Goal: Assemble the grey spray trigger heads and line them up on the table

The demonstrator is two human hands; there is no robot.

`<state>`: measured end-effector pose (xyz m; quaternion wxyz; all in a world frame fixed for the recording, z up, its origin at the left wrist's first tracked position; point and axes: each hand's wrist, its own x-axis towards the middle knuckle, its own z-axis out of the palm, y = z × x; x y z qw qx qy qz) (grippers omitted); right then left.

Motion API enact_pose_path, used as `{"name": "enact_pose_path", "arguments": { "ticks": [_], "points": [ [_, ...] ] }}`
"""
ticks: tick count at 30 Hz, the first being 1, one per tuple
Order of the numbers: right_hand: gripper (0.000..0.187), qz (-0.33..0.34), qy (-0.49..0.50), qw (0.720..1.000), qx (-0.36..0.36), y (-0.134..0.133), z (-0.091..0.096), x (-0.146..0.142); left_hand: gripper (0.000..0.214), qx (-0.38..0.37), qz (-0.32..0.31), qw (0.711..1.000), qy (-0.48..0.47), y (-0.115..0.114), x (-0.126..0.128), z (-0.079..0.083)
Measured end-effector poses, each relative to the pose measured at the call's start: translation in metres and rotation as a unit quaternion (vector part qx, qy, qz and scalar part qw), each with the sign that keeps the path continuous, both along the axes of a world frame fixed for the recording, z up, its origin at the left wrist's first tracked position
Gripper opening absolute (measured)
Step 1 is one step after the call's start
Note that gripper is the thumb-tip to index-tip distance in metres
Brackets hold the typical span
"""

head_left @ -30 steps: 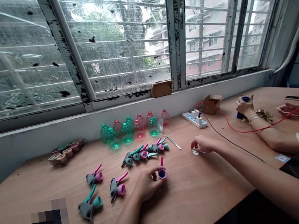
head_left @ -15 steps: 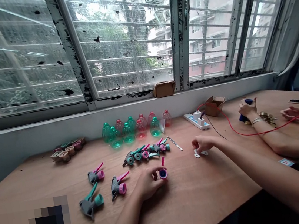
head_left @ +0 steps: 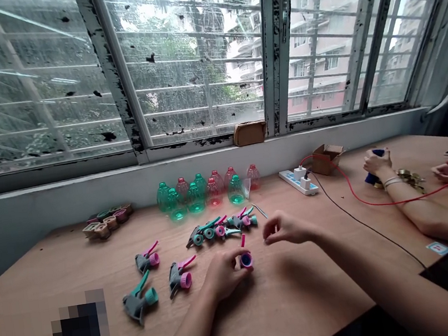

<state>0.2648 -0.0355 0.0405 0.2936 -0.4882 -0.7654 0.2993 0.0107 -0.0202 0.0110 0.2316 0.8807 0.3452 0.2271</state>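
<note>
My left hand (head_left: 226, 273) is closed around a spray trigger head with a pink collar (head_left: 246, 260), its open end facing me and its pink lever pointing up. To the right, my right hand (head_left: 286, 228) is raised above the table in a pinch. A small white washer (head_left: 265, 242) shows only as a pale edge at its fingertips. Left of my left hand lie two grey trigger heads with pink collars (head_left: 180, 279) (head_left: 148, 259) and one with a green collar (head_left: 139, 299). A cluster of more trigger heads (head_left: 220, 229) lies beyond both hands.
Green and red clear bottles (head_left: 195, 197) stand by the wall. Tweezers (head_left: 259, 211) lie near the trigger heads. A power strip (head_left: 298, 182), red cable (head_left: 364, 204) and cardboard box (head_left: 326, 159) are right. Another person's hands (head_left: 377, 164) hold a blue object. Small cases (head_left: 108, 223) sit left.
My right hand has lifted from the white washers and moved left toward the trigger head in my left hand. The washers on the table no longer show. The view has shifted slightly.
</note>
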Motion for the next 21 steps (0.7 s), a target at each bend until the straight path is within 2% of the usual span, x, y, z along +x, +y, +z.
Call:
{"name": "enact_pose_path", "arguments": {
  "ticks": [4, 8, 14, 21],
  "points": [
    [0.019, 0.017, 0.085, 0.996, 0.036, 0.000, -0.005, -0.044, 0.034, 0.022, 0.026, 0.999, 0.000, 0.001, -0.001, 0.001],
    [0.020, -0.003, 0.161, 0.984, 0.076, 0.005, -0.023, -0.065, 0.037, 0.033, 0.031, 0.999, -0.013, 0.003, -0.003, 0.002],
    [0.022, -0.031, 0.212, 0.970, 0.119, 0.006, -0.048, -0.070, 0.039, 0.033, 0.037, 0.999, -0.018, 0.004, 0.001, -0.002],
    [0.021, -0.038, 0.219, 0.968, 0.117, 0.000, -0.049, -0.069, 0.041, 0.025, 0.041, 0.998, -0.042, 0.002, 0.005, -0.003]
  ]
}}
